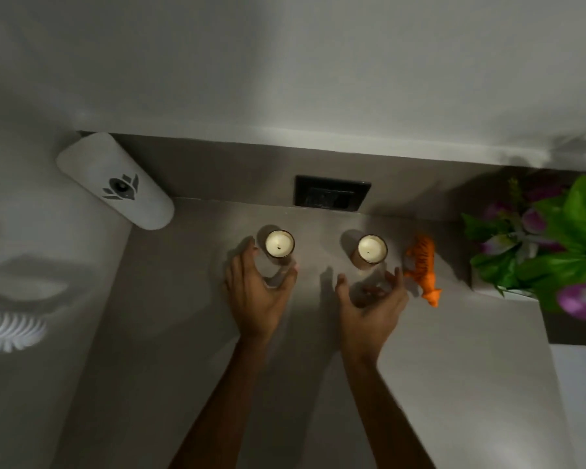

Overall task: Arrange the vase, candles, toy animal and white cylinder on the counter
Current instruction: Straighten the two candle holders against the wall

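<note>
Two candles in glass jars stand side by side on the grey counter (170, 333). My left hand (256, 292) curves around the near side of the left candle (279, 244), fingers spread, touching or nearly touching the glass. Just short of the right candle (372, 249), my right hand (372, 304) is cupped with fingers apart and holds nothing. An orange toy tiger (422, 265) stands right of that candle, close to my right fingertips. The white cylinder (115, 180), marked with a dark emblem, stands at the back left. At the far right is the vase of green leaves and purple flowers (555, 245).
A dark wall socket (332, 195) sits in the backsplash behind the candles. The pale wall rises behind the counter. A white leaf-patterned shape (7, 333) shows at the left edge. The counter's right end drops off below the vase.
</note>
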